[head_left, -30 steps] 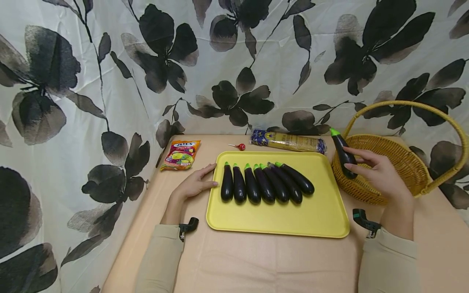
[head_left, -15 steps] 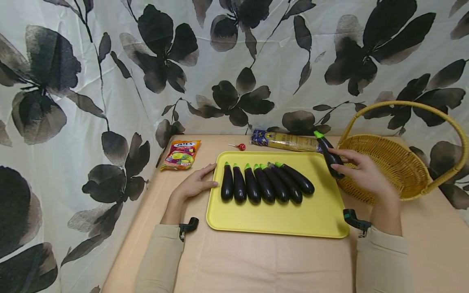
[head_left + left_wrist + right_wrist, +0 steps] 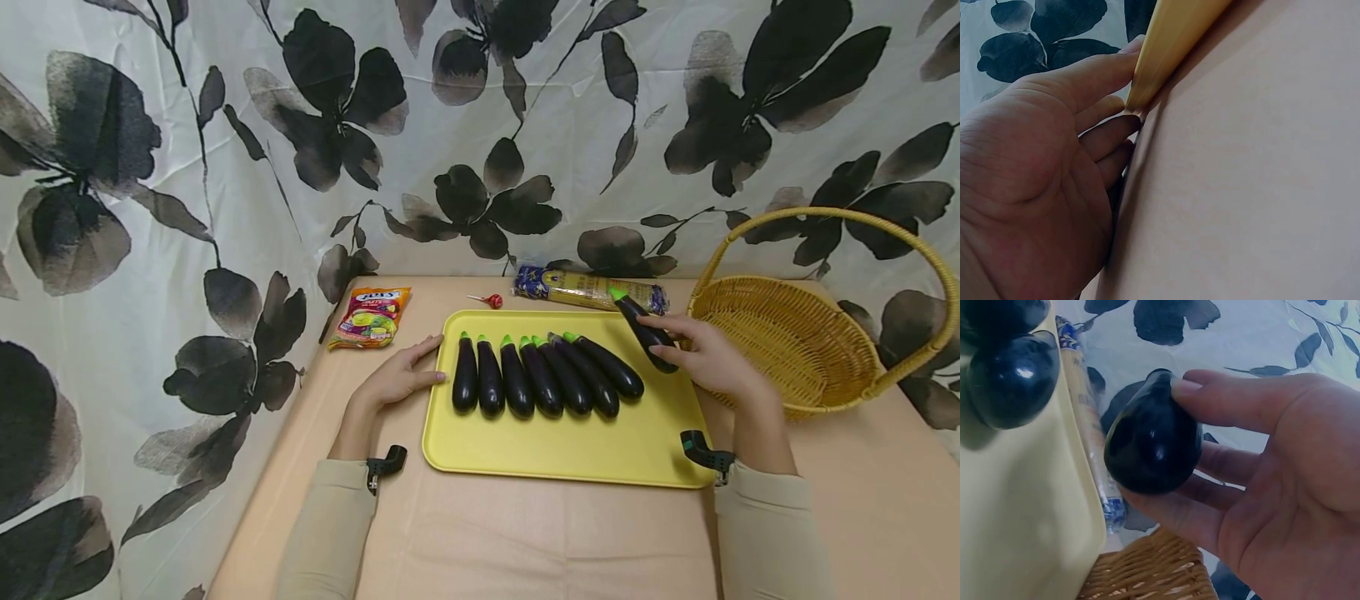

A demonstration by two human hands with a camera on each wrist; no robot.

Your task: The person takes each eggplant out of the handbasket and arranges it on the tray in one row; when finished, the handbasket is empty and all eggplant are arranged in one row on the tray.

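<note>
My right hand [image 3: 708, 354] holds an eggplant [image 3: 643, 330] between thumb and fingers over the right part of the yellow tray [image 3: 570, 450]. The eggplant's green stem end points to the back left, and its dark rounded end faces the camera in the right wrist view. Several other eggplants [image 3: 517, 379] lie side by side on the tray, green ends toward the back. At the tray's left edge my left hand [image 3: 396, 377] rests its thumb and fingertips against the rim. In the left wrist view those fingers look nearly straight beside the tray wall [image 3: 1163, 50].
A yellow wicker basket [image 3: 795, 333] with a tall handle stands right of the tray. Behind the tray lie a pasta packet [image 3: 577, 289] and a red lollipop [image 3: 494, 301]. A candy bag [image 3: 370, 317] sits at the back left. Floral cloth hangs behind the table.
My right hand has carried the eggplant leftward from the basket's edge to over the right side of the tray. My left hand stays at the tray's left edge.
</note>
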